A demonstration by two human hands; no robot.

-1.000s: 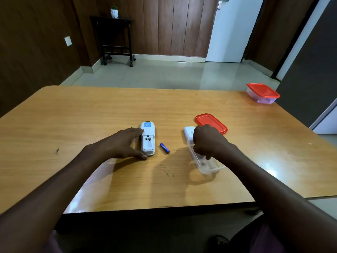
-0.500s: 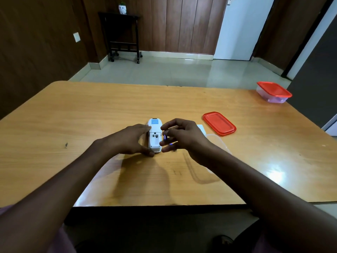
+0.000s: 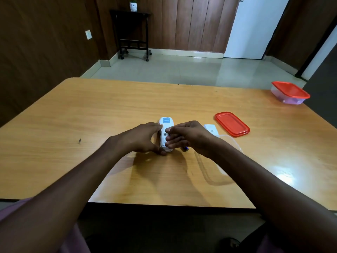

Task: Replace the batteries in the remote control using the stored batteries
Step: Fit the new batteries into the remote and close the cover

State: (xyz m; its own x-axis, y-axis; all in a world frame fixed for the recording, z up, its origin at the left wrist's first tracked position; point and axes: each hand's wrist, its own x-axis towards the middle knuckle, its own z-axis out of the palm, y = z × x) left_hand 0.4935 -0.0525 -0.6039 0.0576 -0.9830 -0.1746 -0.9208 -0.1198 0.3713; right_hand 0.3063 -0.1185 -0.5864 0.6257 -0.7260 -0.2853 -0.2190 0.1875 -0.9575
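The white remote control (image 3: pixel 166 122) lies back-up at the middle of the table with its battery compartment uncovered. My left hand (image 3: pixel 144 138) grips its left edge, thumb at the near end. My right hand (image 3: pixel 184 136) hovers over the compartment, fingertips pinched on a small battery that is mostly hidden. A blue battery (image 3: pixel 186 148) lies on the table just right of the remote, under my right hand. The clear, lidless storage container (image 3: pixel 230 141) sits behind my right wrist.
A red lid (image 3: pixel 231 124) lies right of the hands, with a small white flat piece (image 3: pixel 211 128) beside it. A second clear container with a red lid (image 3: pixel 290 93) stands at the far right corner. The wooden table (image 3: pixel 91 115) ends close to my body.
My right hand left the clear container and moved left onto the remote's compartment. My left hand stayed on the remote. The view shifted slightly.
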